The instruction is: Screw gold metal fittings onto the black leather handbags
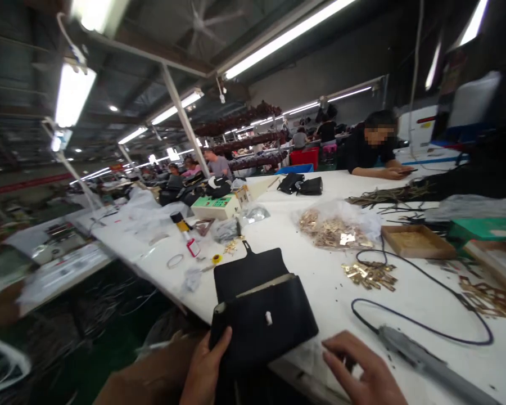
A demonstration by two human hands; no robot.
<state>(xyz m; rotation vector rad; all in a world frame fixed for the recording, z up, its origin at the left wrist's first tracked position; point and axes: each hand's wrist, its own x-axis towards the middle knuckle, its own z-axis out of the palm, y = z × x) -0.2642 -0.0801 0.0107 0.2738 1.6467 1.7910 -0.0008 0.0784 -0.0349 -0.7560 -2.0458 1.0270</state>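
My left hand (207,365) grips the lower left side of a black flap bag (263,326), thumb on its front. The bag tilts at the table's near edge with its flap (248,270) lifted back and a narrow tab at the flap's top. A small white piece (269,318) sits on the front panel. To the right of the bag, apart from it, my right hand (362,368) hovers over the table with bent fingers and a gap between the fingertips. I see nothing held in it. A grey corded tool (430,360) lies just right of that hand.
Gold metal pieces (369,274) lie in a pile behind my right hand, near a plastic bag of metal parts (337,225) and a shallow brown tray (417,242). A green-topped box (215,205) and bottle (191,246) stand farther back. A co-worker (375,146) leans on the table's far side.
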